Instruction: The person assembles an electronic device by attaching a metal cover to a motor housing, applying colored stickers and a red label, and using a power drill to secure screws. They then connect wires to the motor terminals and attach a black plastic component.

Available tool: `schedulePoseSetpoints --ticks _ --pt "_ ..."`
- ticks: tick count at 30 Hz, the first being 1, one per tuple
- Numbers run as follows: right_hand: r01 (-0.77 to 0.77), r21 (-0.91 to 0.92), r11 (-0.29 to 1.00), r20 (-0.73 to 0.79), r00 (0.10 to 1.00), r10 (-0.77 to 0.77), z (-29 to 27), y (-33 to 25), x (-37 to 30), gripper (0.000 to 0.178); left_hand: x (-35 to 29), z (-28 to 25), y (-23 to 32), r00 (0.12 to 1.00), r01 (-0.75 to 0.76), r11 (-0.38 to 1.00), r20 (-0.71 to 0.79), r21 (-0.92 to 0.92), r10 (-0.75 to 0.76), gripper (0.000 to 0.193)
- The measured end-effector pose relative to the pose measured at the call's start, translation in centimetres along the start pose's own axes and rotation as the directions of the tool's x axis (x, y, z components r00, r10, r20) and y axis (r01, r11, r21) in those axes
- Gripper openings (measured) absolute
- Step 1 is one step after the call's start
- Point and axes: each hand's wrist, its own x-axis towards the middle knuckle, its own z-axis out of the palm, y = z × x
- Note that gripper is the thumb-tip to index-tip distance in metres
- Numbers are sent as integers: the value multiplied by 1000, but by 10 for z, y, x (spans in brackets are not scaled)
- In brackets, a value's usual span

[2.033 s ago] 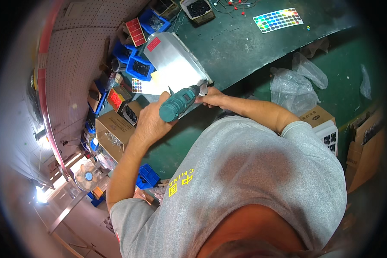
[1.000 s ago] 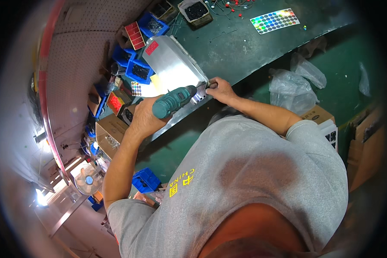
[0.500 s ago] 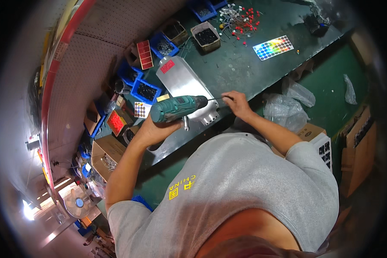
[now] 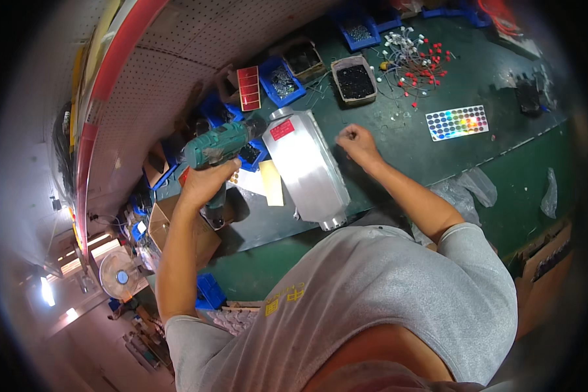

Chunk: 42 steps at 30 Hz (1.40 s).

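My left hand (image 4: 206,184) is wrapped round the grip of a green cordless drill (image 4: 217,144). The drill is held over the blue bins, left of a silver metal housing (image 4: 305,171), with its chuck close to the housing's upper left edge. The housing lies on the green bench, a red label (image 4: 281,130) near its far end. On the other side of the housing, my right hand (image 4: 359,146) is raised over the bench with fingers curled together. Whatever those fingers hold, if anything, is hidden.
Beyond the housing are a blue bin of screws (image 4: 282,82), a box of black parts (image 4: 355,81) and a heap of wires with red and white ends (image 4: 415,68). A sticker sheet (image 4: 457,123) lies to the right. Yellow paper (image 4: 272,183) sits beside the housing.
My left hand has swung the drill left, off the housing's near end. My right hand has come away from the drill's bit. The housing appears turned more upright in view.
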Motion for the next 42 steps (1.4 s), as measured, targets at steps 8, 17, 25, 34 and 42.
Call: schedulePoseSetpoints --ticks 8,17,25,34,42 --pt "102 -137 985 111 990 -87 48 -25 39 33 49 4 24 995 -96 995 14 25 95 17" --pt "210 -259 943 187 968 -164 68 -47 127 46 19 -20 -11 990 -14 1000 -141 -18 11 17" --pt "247 -794 556 452 851 268 130 -86 181 91 -6 -21 -78 980 28 978 -185 -207 -67 17" --pt "259 -795 549 526 745 411 137 -79 188 96 -16 -8 -117 977 -78 948 -212 -307 12 13" --pt "206 -809 551 485 763 428 140 -78 185 81 -16 -4 -140 960 -146 957 -270 -250 76 32"
